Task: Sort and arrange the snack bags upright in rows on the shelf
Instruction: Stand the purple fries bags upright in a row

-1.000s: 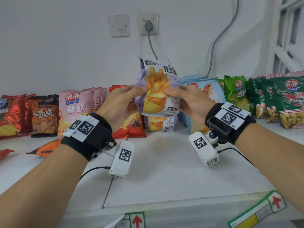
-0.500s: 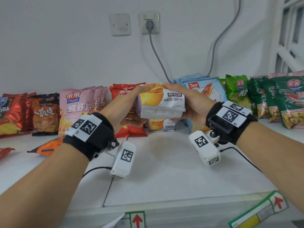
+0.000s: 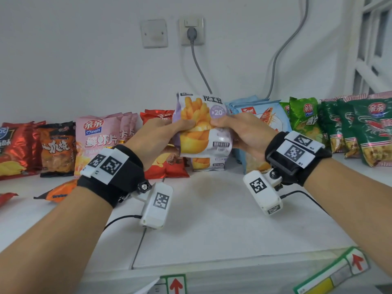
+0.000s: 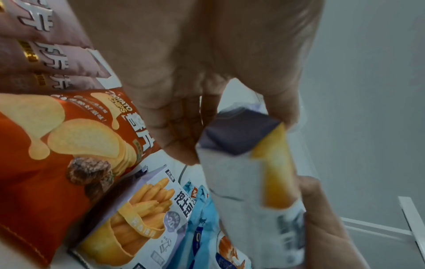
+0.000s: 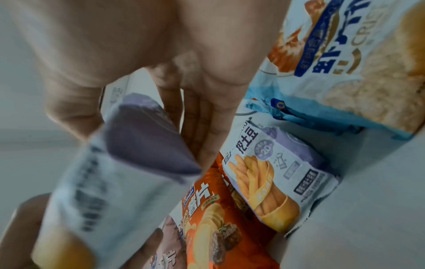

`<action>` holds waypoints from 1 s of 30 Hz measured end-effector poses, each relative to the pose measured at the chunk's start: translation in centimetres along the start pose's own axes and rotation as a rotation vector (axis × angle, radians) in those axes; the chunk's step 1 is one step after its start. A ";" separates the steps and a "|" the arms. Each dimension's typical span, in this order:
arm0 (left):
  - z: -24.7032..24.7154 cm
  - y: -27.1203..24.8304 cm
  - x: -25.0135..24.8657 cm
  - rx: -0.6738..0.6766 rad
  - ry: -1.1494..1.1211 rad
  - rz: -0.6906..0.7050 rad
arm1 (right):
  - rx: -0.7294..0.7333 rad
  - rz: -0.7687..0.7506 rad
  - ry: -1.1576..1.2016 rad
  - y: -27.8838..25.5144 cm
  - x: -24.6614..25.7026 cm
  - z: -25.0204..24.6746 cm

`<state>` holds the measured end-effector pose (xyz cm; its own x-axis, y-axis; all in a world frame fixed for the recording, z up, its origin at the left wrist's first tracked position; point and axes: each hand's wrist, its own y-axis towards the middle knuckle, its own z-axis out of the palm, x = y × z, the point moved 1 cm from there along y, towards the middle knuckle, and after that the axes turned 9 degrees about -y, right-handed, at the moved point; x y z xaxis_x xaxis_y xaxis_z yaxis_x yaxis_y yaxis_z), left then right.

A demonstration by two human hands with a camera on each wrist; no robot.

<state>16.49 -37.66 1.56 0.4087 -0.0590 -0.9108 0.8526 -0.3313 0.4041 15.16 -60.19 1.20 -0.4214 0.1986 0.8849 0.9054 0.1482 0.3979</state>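
Fries bag [image 3: 201, 126]: flipped back upright from lying flat half a second earlier. Left hand [image 3: 157, 134] and right hand [image 3: 244, 132] pinched its sides. Step: orienting; next, probably seat beside matching bag [image 3: 207, 163].

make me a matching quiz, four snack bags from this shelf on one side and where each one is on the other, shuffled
Things:
1. purple fries bag
2. pink prawn cracker bag
3. orange bag
4. dark green shrimp bag

Places:
A. lying flat on the shelf, front left
B. standing at the far right of the row
C. held up by both hands
D. standing in the row, left of the red chips bag

Pairs: 1-C, 2-D, 3-A, 4-B
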 end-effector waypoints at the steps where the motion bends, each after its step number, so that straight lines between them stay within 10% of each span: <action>1: -0.1 0.0 -0.1 0.012 0.036 0.050 | 0.004 -0.048 -0.025 -0.1 0.2 0.0; 15: 0.2 -1.0 -1.8 0.017 0.450 0.659 | -0.167 -0.591 -0.430 -0.7 1.3 -0.5; 30: 0.2 -1.0 -2.8 0.041 0.536 0.503 | -0.174 -0.406 -0.458 -1.0 1.2 -0.4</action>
<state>14.46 -37.40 3.66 0.8594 0.2521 -0.4449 0.5114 -0.4213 0.7490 13.76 -60.51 2.00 -0.6779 0.5593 0.4771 0.6474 0.1466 0.7479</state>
